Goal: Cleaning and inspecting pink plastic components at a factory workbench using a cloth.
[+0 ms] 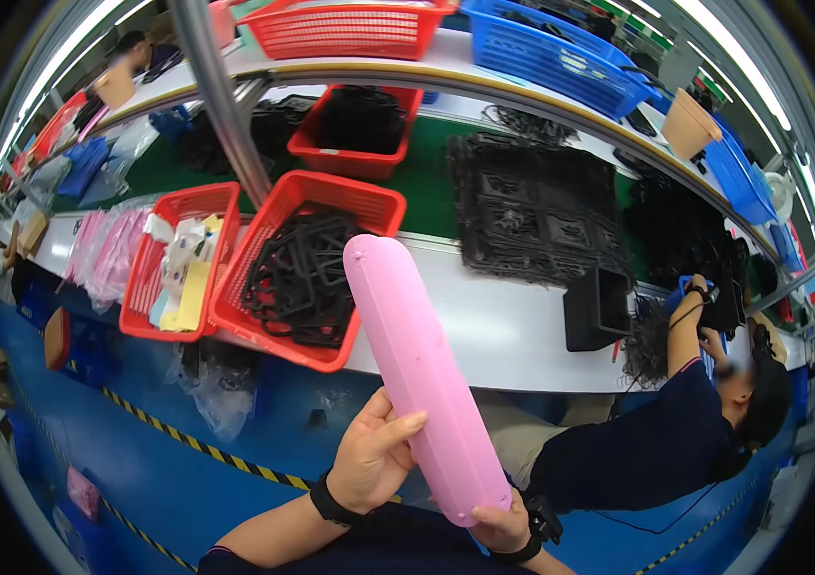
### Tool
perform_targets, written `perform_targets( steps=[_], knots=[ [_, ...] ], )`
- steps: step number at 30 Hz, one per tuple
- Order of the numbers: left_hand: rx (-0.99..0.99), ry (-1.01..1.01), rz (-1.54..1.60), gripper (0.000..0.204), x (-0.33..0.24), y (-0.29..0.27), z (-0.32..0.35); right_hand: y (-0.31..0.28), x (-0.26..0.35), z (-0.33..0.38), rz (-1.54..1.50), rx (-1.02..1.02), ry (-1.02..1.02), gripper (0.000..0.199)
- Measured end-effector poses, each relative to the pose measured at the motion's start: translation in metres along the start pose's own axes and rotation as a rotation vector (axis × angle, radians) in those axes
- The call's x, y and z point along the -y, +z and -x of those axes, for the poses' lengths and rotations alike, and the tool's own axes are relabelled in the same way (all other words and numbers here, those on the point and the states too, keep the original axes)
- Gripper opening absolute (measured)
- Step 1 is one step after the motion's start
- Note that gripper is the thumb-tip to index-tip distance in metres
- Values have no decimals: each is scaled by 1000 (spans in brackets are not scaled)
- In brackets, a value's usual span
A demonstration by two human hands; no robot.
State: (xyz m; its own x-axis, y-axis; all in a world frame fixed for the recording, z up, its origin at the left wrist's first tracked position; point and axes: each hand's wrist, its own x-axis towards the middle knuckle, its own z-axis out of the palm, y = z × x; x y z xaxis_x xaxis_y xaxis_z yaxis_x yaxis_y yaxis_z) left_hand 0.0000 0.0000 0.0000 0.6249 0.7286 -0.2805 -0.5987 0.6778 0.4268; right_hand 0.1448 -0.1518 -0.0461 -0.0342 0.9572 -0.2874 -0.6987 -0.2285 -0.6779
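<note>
A long pink plastic piece with rounded ends (426,369) slants upright in front of me, its top end leaning left. My left hand (377,458) grips its left edge low down, the thumb across its face and the fingers partly behind it. At the bottom end, my right hand (506,527) is closed on the piece with the thumb on its front. Small holes or knobs show near both ends. Behind its upper end stands a red basket (361,347) holding black plastic frames (302,273).
A white workbench (508,331) crosses the view, bearing stacked black parts (537,206) and a black box (597,309). Left is a red basket of papers (139,297) beside pink bagged pieces (115,244). A metal post (225,105) rises behind. A co-worker (656,431) works close on my right.
</note>
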Motion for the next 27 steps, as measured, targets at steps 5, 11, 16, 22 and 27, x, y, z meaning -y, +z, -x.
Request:
perform_targets(
  steps=[5, 11, 16, 22, 27],
  knots=[
    [-98, 153, 42, 34, -58, -53, 74, 82, -51, -25, -122, 84, 87, 57],
    [-194, 358, 78, 33, -109, -102, 154, 169, -97, -47, -131, 127, 264, 59],
    [-271, 478, 103, 33, -136, -125, 185, 205, -120, -66, 51, 126, 355, 70],
    [-357, 613, 57, 35, -174, -141, 213, 232, -141, -111, 3, 304, 449, 59],
    [-435, 624, -22, 36, -213, -180, 265, 288, -176, -138, 28, 418, 532, 58]
  ],
)
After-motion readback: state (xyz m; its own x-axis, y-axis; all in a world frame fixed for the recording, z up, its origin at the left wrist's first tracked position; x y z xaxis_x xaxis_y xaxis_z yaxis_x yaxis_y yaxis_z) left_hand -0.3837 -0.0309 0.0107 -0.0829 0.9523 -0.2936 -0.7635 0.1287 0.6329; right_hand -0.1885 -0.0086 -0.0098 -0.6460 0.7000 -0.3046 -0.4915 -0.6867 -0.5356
